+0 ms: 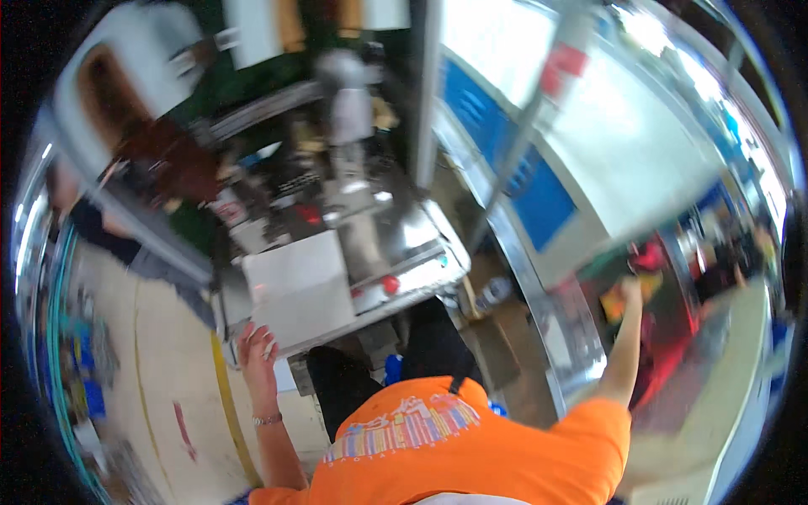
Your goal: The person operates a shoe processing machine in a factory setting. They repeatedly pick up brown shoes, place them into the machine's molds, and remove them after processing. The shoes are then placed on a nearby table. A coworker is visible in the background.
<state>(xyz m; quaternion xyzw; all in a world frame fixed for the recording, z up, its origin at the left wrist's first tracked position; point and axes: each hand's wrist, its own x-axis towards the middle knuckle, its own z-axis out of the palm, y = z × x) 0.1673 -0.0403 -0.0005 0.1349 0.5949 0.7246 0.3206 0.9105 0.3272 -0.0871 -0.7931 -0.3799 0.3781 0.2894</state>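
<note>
My left hand [257, 349] is raised at the front left corner of a metal workbench [370, 305], beside a large white sheet [299, 282]. Its fingers are somewhat apart, with small white patches on them and nothing visible held. A bracelet or watch band [268, 419] circles that wrist. Far to the right, my right arm stretches out, and my right hand [629, 290] is at a yellow-orange item [614, 305] over a red, shiny area [669, 337]. Motion blur hides those fingers, so I cannot tell whether the item is gripped or only touched.
On the bench lie a red round object [390, 284] and blurred small parts. A white and blue machine cabinet [581, 210] stands to the right behind a grey post [513, 151]. Cardboard [492, 337] sits below. Another person's dark clothing [105, 231] shows at left.
</note>
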